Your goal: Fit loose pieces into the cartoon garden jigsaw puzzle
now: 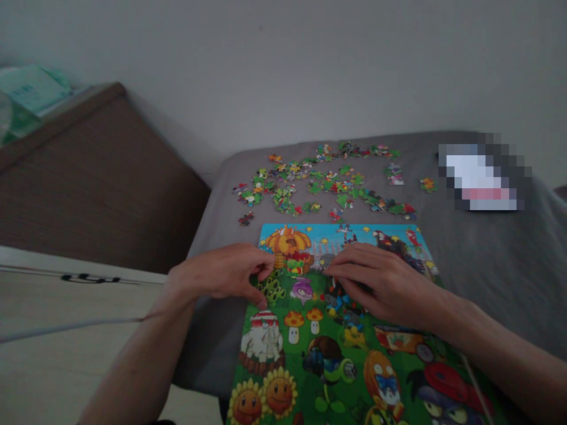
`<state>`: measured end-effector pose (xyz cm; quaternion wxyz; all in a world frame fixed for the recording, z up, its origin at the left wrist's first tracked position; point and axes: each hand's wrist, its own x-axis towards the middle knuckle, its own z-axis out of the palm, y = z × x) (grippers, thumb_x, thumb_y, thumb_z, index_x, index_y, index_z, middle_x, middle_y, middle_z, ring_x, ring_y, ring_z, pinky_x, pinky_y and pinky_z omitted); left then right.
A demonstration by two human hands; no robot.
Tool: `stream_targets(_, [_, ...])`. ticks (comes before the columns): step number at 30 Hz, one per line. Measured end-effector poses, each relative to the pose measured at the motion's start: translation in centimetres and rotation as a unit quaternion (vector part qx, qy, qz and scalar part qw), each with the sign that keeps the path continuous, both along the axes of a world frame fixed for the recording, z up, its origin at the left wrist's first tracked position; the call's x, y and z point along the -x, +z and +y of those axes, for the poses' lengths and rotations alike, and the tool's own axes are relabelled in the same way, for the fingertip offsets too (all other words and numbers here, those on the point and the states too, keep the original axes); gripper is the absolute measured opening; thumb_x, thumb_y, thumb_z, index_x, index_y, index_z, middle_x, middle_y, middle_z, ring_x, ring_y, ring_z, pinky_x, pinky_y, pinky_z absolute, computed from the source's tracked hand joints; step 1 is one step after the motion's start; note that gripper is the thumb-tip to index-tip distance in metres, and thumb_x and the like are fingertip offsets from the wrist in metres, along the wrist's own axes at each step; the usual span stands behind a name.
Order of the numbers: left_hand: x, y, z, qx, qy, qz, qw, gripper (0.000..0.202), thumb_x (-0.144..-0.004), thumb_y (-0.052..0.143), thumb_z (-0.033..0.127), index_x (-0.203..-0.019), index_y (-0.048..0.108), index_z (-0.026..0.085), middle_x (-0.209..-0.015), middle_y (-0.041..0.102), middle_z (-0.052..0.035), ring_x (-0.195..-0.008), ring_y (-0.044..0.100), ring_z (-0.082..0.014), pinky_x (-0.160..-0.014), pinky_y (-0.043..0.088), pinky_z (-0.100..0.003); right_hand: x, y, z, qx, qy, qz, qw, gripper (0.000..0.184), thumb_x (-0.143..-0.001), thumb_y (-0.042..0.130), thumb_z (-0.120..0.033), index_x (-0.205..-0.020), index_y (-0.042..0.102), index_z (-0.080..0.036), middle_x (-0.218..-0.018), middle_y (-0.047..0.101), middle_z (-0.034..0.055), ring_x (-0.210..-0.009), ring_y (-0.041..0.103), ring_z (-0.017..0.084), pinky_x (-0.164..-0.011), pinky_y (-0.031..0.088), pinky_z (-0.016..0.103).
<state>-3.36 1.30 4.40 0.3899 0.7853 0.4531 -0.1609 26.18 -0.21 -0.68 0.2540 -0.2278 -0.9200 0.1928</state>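
Note:
A colourful cartoon jigsaw board (pixel 336 360) with mushrooms, sunflowers and plants lies on a grey cloth-covered surface (pixel 496 260). My left hand (pixel 221 273) rests at the board's left edge, its fingers curled, thumb and forefinger pinched near a green patch; what they hold, if anything, is too small to name. My right hand (pixel 376 283) lies flat on the middle of the picture, fingers stretched out and pressing down. Several loose puzzle pieces (pixel 319 183) are scattered on the cloth beyond the board.
A brown headboard-like panel (pixel 88 183) stands at the left, with green packets (pixel 26 94) on top. A pale wooden ledge (pixel 53 330) runs at the lower left. A blurred-out object (pixel 482 174) lies at the far right. A plain wall is behind.

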Motion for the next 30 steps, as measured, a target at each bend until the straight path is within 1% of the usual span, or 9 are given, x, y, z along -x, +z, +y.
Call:
stream_targets(5, [-0.2,0.2,0.0,0.004,0.005,0.009,1.0,0.041,-0.071,0.084,0.034,-0.075,0.046,0.021,-0.067,0.048,0.0073,-0.061,0.042,-0.0118,-0.054,0.023,-0.028,0.0,-0.1,0.0,0.006,-0.001,-0.004,1.0,0.023,-0.097,0.051,-0.013,-0.112,0.069,-0.015,-0.106,0.071,0.0095,-0.098,0.065,0.023,-0.089,0.055,0.043])
stream_targets(9, [-0.2,0.1,0.0,0.007,0.01,0.001,1.0,0.041,-0.07,0.085,0.031,-0.074,0.045,0.021,-0.066,0.046,0.0076,-0.061,0.041,-0.0116,-0.054,0.023,-0.027,0.0,-0.2,0.0,0.004,0.001,-0.001,1.0,0.023,-0.098,0.051,-0.013,-0.112,0.069,-0.015,-0.106,0.071,0.0094,-0.098,0.065,0.023,-0.087,0.055,0.042])
stream_targets(14, [-0.1,0.0,0.0,-0.002,0.007,0.001,1.0,0.042,-0.069,0.086,0.032,-0.073,0.046,0.021,-0.067,0.047,0.0072,-0.061,0.041,-0.0114,-0.054,0.023,-0.027,0.0,-0.1,0.0,0.005,0.002,0.002,1.0,0.023,-0.098,0.05,-0.012,-0.112,0.069,-0.015,-0.105,0.071,0.0092,-0.098,0.065,0.022,-0.088,0.054,0.042])
stream_targets(16, [0.1,0.1,0.0,-0.003,0.005,-0.004,1.0,0.042,-0.069,0.086,0.035,-0.074,0.046,0.021,-0.067,0.048,0.0069,-0.061,0.042,-0.0114,-0.054,0.024,-0.027,0.0,-0.1,0.0,0.005,0.001,-0.003,1.0,0.024,-0.098,0.05,-0.013,-0.112,0.069,-0.015,-0.106,0.071,0.0092,-0.098,0.065,0.022,-0.089,0.054,0.042])
stream_targets(19, [0.7,0.3,0.2,0.016,0.009,-0.036,0.999,0.045,-0.071,0.084,0.045,-0.073,0.047,0.021,-0.067,0.047,0.0068,-0.061,0.042,-0.0112,-0.054,0.027,-0.026,0.0,-0.1,0.0,0.004,-0.003,-0.008,1.0,0.024,-0.098,0.051,-0.014,-0.113,0.069,-0.016,-0.107,0.071,0.0089,-0.098,0.065,0.023,-0.089,0.054,0.042])
stream_targets(22, [1.5,0.0,0.7,0.015,0.038,-0.095,0.995,0.042,-0.076,0.077,0.052,-0.074,0.049,0.02,-0.067,0.044,0.0066,-0.062,0.041,-0.0111,-0.055,0.03,-0.025,0.0,0.0,0.1,0.006,-0.006,-0.004,1.0,0.023,-0.097,0.052,-0.013,-0.112,0.069,-0.016,-0.106,0.072,0.0081,-0.098,0.066,0.022,-0.087,0.054,0.041])
stream_targets(25, [2.0,-0.9,1.4,-0.068,0.102,-0.141,0.982,0.035,-0.083,0.07,0.052,-0.08,0.056,0.02,-0.067,0.043,0.0059,-0.062,0.041,-0.0114,-0.056,0.033,-0.024,0.0,0.1,0.2,0.001,-0.013,0.01,1.0,0.023,-0.097,0.051,-0.013,-0.112,0.069,-0.016,-0.105,0.072,0.0073,-0.097,0.066,0.021,-0.088,0.054,0.04])
stream_targets(28, [2.0,-2.0,2.6,-0.192,0.18,-0.17,0.95,0.03,-0.091,0.059,0.05,-0.088,0.061,0.02,-0.068,0.046,0.0049,-0.062,0.043,-0.012,-0.058,0.036,-0.025,-0.2,0.2,0.7,-0.01,-0.031,0.026,0.999,0.023,-0.097,0.051,-0.013,-0.11,0.069,-0.017,-0.104,0.073,0.007,-0.097,0.066,0.021,-0.087,0.054,0.039])
stream_targets(30, [1.8,-2.5,3.5,-0.264,0.204,-0.177,0.926,0.028,-0.095,0.054,0.047,-0.092,0.063,0.02,-0.073,0.054,0.003,-0.065,0.048,-0.013,-0.06,0.039,-0.026,-0.4,0.0,1.1,-0.017,-0.05,0.04,0.998,0.023,-0.096,0.051,-0.013,-0.109,0.069,-0.017,-0.103,0.073,0.0071,-0.096,0.066,0.021,-0.086,0.054,0.039])
